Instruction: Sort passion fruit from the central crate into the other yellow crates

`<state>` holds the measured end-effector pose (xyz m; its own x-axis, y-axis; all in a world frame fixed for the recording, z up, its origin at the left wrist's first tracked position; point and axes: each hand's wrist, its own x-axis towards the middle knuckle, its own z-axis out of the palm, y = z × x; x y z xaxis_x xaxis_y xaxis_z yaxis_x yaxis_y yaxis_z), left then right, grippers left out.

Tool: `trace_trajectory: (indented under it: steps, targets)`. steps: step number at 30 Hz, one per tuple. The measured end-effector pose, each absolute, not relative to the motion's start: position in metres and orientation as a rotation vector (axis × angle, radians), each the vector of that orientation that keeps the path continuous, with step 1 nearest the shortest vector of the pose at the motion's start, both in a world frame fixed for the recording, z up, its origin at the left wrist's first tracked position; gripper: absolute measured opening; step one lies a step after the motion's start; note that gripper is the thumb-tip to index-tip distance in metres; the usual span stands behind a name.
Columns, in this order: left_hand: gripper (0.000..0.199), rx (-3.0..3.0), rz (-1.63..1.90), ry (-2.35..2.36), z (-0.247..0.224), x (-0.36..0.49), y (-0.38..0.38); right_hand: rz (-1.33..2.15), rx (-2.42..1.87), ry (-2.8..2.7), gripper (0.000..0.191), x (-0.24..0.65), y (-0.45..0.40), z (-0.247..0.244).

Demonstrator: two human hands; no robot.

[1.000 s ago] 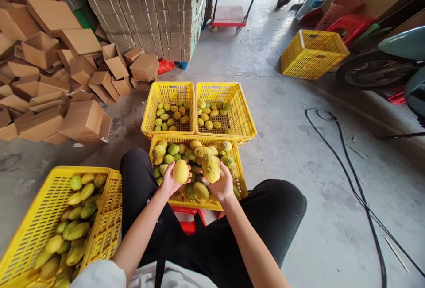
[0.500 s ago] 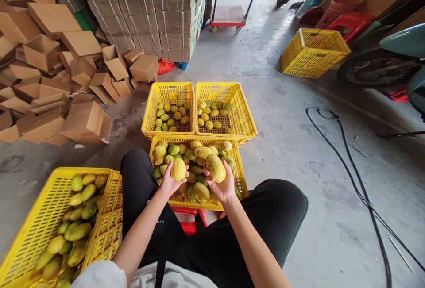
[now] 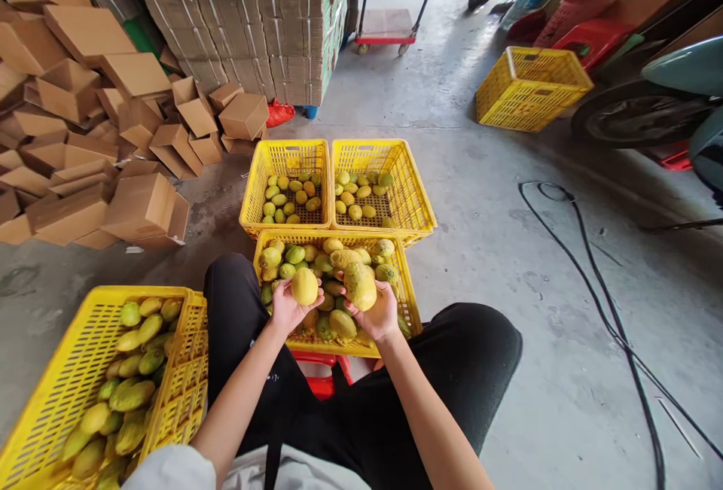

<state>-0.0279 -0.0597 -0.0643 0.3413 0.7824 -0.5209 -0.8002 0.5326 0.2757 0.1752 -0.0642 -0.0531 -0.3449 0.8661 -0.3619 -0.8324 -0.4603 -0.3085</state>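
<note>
In my left hand [image 3: 289,308] rests a smooth, pale yellow oval fruit [image 3: 305,287], fingers curled around its sides. My right hand [image 3: 379,311] grips a larger yellow fruit [image 3: 360,286] with greenish speckled skin. The two fruits are held close together but apart, above a yellow plastic crate [image 3: 411,287] between my knees. Many green and yellow fruits [image 3: 342,324] of the same sort fill that crate. Just beyond it stand two more yellow crates, a left one [image 3: 246,204] and a right one [image 3: 421,196], each with a layer of smaller fruits.
Another yellow crate [image 3: 68,347] at my left holds longer green-yellow fruits. Cardboard boxes [image 3: 141,208] lie heaped at the left, beside stacked flat cardboard [image 3: 226,23]. A trolley [image 3: 387,27], a yellow crate [image 3: 531,91], a motorbike [image 3: 638,110] and a black cable [image 3: 604,287] are farther off.
The speckled fruit in my right hand has moved slightly left and turned, nearer to the other fruit. My left hand has opened out a little beneath its fruit, still holding it.
</note>
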Motion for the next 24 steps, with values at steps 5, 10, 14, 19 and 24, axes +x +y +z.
trace_trajectory:
  steps: [5,10,14,19,24]
  targets:
    - [0.045,-0.079,1.110,0.676,-0.066,-0.033,-0.057,1.971,-0.574,-0.106,0.039,0.179,-0.066,-0.059]
    - [0.037,-0.011,1.080,0.710,-0.062,-0.032,-0.057,1.993,-0.592,-0.129,0.041,0.176,-0.069,-0.061]
    - [0.029,0.082,0.991,0.716,-0.062,-0.026,-0.059,1.978,-0.626,-0.183,0.050,0.167,-0.068,-0.060]
    - [0.032,0.105,0.960,0.701,-0.061,-0.023,-0.060,1.938,-0.672,-0.206,0.050,0.164,-0.067,-0.060]
    - [0.041,0.048,1.008,0.684,-0.061,-0.024,-0.059,1.939,-0.647,-0.186,0.044,0.167,-0.066,-0.055]
